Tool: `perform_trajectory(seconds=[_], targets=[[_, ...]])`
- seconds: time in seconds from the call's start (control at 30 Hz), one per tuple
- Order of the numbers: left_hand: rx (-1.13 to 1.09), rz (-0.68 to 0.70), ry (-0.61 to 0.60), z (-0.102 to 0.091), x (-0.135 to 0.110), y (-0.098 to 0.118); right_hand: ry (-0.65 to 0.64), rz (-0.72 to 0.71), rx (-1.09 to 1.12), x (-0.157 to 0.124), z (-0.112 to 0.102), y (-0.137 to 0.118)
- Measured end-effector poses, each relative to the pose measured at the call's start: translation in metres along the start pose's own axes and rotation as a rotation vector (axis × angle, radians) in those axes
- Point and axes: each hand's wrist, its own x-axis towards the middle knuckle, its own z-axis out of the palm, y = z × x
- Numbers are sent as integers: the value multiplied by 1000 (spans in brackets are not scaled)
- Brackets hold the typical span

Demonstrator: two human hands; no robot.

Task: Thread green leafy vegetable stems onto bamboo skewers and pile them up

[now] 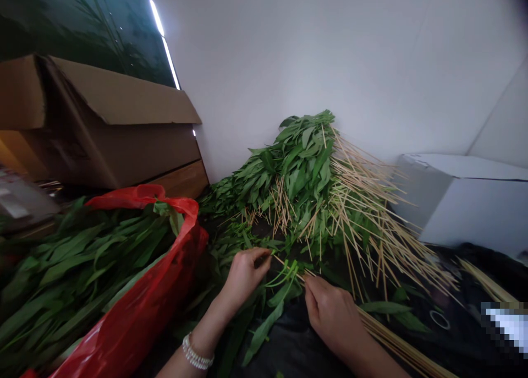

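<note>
My left hand [247, 270], with a beaded bracelet at the wrist, is pinched closed at the pointed end of a thin wooden skewer. A small bit of green shows at its fingertips, too small to make out fully. My right hand [332, 312] is closed around skewers pointing left. Green stems [292, 269] are threaded on the skewer between the two hands, and a long leaf [264, 334] hangs down from them. A bundle of bare skewers [402, 342] extends behind my right hand toward the lower right.
Beyond my hands, a heap of skewered leafy greens [297, 152] leans by the white wall, sticks pointing right. To the left stands a red plastic bag [165, 290] full of loose leaves [82, 268]. A cardboard box [132, 152] is behind it; a white box [474, 202] stands right.
</note>
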Motion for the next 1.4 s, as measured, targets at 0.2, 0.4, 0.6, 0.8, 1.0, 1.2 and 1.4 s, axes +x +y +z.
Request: perform_trajectory(seconds=[0.2,0.4,0.6,0.8,1.0,1.2,1.4], targets=[[-85,-100,3,-2,1,2,-8,19,34,0,1,-1],[-155,-101,21,-2,1,5,-20,28,44,0,1,-2],[-139,-87,37,0,0,6,-39,30,33,-1,3,-2],[-148,-110,17,7,-3,4,-53,37,14,0,5,-1],[-197,-134,-47,10,-6,9,-44,43,-3,0,6,0],[-204,-61,-140,11,-11,22,-57,37,-21,1,8,-1],[-211,-220,62,-5,0,7,-65,-4,-1,0,4,-3]])
